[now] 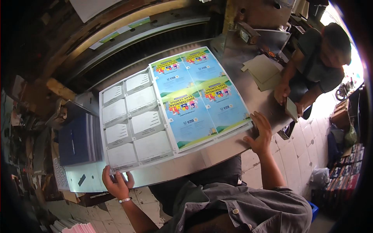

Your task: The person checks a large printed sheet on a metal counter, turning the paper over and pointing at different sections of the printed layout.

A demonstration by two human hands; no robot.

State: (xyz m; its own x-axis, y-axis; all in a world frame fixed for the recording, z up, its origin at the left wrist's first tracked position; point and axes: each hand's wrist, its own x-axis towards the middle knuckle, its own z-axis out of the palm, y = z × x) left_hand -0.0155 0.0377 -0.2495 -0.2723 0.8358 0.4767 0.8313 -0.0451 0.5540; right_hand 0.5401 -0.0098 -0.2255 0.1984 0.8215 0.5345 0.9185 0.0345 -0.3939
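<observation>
A stack of large printed sheets (pixel 208 99) lies on a metal table in front of me. Its right half shows blue and green panels with bright cartoon artwork. On the left half, a sheet (pixel 149 145) carries white boxes and grey bands. My left hand (pixel 117 185) is at the near left corner of the sheets, fingers apart and bent against the edge. Beside the right edge, near the front corner, my right hand (pixel 261 134) is spread, with the thumb and fingertips touching the sheets' border.
A dark blue bound stack (pixel 77 139) sits left of the sheets on a lit surface. The metal table (pixel 155 174) has a curved front edge. At the right, another person (pixel 318 66) holds a small pad (pixel 291 109) near some tan boards (pixel 264 72).
</observation>
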